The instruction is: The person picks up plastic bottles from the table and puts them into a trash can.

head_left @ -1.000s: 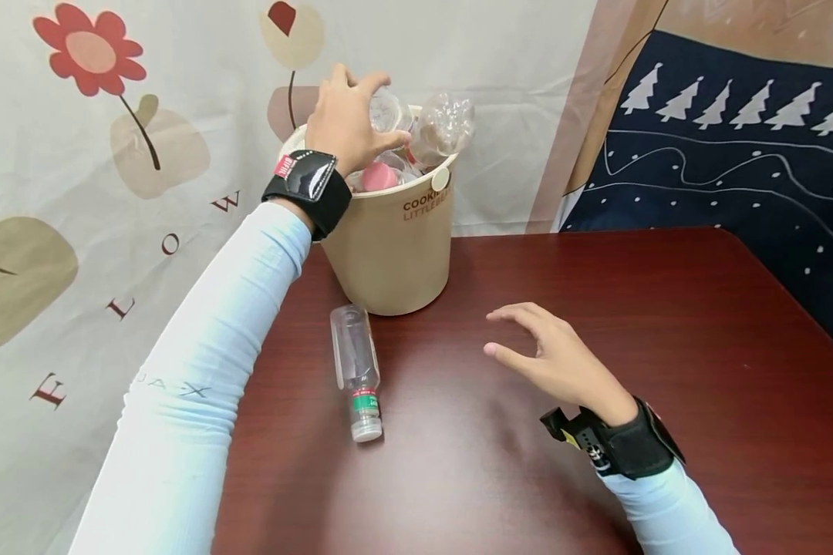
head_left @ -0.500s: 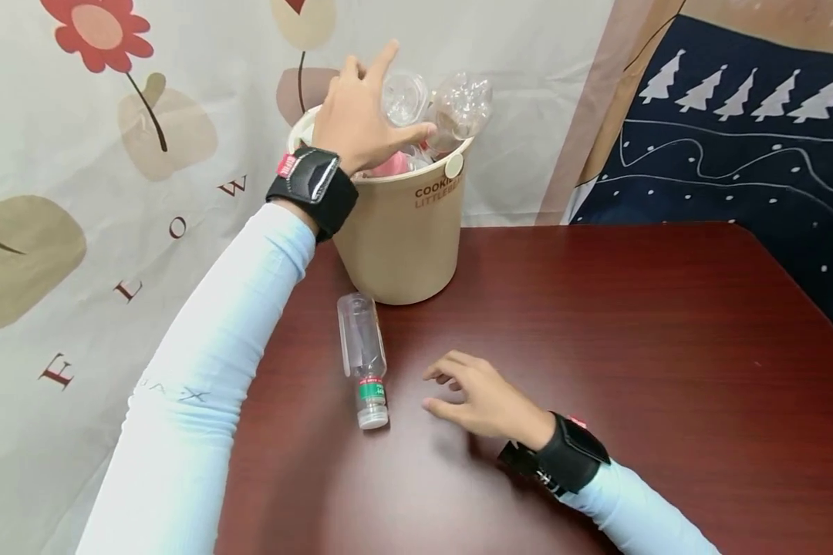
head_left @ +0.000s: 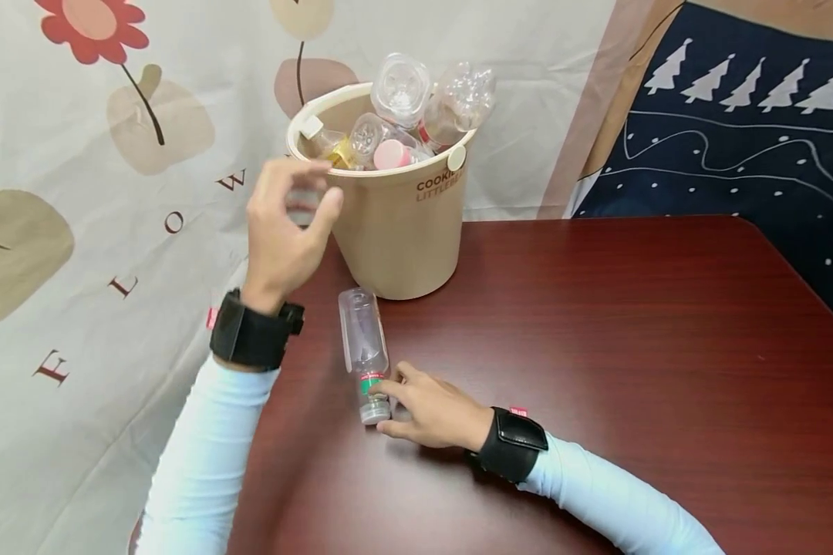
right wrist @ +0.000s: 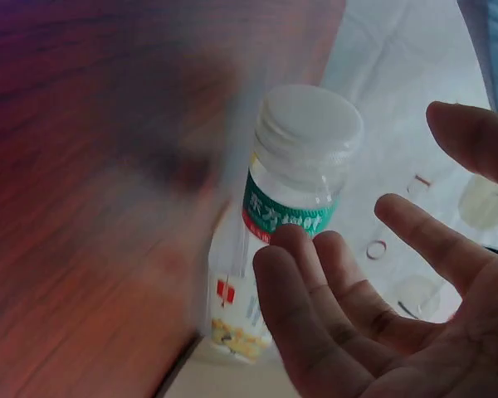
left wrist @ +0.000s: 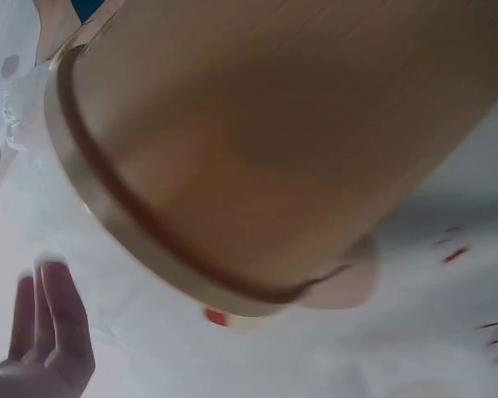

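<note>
A clear plastic bottle (head_left: 362, 331) with a white cap and a green-and-red neck label lies on the table, its cap end toward me. Around its neck end reaches my right hand (head_left: 439, 410); in the right wrist view its fingers (right wrist: 349, 298) lie beside the label and the thumb stands apart from the cap. Contact cannot be made out. My left hand (head_left: 282, 235) hangs in the air at the left of a beige bucket (head_left: 403, 231), fingers loosely bent and holding nothing. Several clear bottles (head_left: 400, 90) fill the bucket, one with a pink cap (head_left: 392, 155).
The dark red wooden table (head_left: 632, 347) runs right and forward from the bucket. Behind it hangs a pale flower-print cloth (head_left: 527, 92), also along the left side. A navy cloth with white trees (head_left: 743, 162) hangs at the right.
My left hand has let go of a clear bottle in the bucket and drawn back toward me and left. My right hand has moved left to the lying bottle's neck.
</note>
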Demonstrator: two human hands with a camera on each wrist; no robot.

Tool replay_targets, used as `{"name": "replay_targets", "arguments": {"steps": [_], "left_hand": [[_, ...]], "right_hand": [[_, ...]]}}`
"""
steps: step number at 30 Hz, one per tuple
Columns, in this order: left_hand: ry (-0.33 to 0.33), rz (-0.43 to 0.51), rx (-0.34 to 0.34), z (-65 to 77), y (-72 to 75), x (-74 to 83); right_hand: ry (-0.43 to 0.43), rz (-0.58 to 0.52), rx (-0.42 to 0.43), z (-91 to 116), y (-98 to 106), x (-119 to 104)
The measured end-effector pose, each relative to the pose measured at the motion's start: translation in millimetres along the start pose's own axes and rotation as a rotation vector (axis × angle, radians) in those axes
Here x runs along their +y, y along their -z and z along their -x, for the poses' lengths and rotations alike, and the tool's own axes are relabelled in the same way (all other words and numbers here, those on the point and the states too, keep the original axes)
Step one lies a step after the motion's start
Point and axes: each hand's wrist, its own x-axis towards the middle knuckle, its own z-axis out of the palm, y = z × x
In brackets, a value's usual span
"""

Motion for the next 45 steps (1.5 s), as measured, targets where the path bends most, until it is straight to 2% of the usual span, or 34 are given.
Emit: {"name": "replay_targets", "arguments": {"steps": [2,3,6,9,12,15,20,24,30,33,36,39,42,45], "left_hand": [[0.114,-0.024,-0.075,17.8,0.4,-12.3],[0.185,-0.063,-0.134,25.4,-0.6,-19.0],[0.417,-0.269,-0.376,44.2,-8.0,-39.6],[0.612,-0.462,-0.609,56.9,-20.3,-58.6],[0.736,-0.589,-0.741,65.4,-32.9,-73.1],[0.792,-0.654,-0.798,69.7,-41.9,-81.6],[0.846,-0.657,-0.833,71.5,-48.6,-87.8],[0.883,-0.594,-0.799,71.8,-43.2,-93.6],[0.997,-0.358,-0.747,71.8,-23.2,-103.0],[1.020,-0.232,-0.731,73.2,-6.5,-103.3],[0.998,-0.109,-0.723,76.6,9.0,-98.8],[0.959,0.028,-0.718,81.1,19.1,-91.8],[0.924,0.159,-0.697,85.9,23.4,-84.9],[0.899,0.289,-0.658,90.5,25.6,-77.7]], "right_hand": [[-0.008,0.016,-0.014,-1.8,-3.0,-1.7],[-0.013,0.022,-0.021,-2.2,-4.4,-1.9],[-0.019,0.031,-0.032,-1.7,-8.4,-1.5],[-0.018,0.025,-0.035,-0.2,-12.0,-1.5],[-0.016,0.015,-0.036,0.9,-15.2,-3.0],[-0.017,0.007,-0.032,0.4,-17.7,-4.9],[-0.047,-0.012,-0.020,0.8,-18.4,-4.0],[-0.065,-0.017,-0.017,1.8,-17.9,-1.2],[-0.095,-0.028,-0.014,6.3,-14.6,5.5],[-0.089,-0.031,0.012,9.7,-12.6,9.8],[-0.059,-0.037,0.073,14.8,-7.8,17.2],[-0.026,-0.044,0.180,18.9,1.8,26.8],[-0.034,-0.033,0.294,22.3,15.0,36.7],[-0.065,-0.087,0.388,25.2,30.0,45.0]]}}
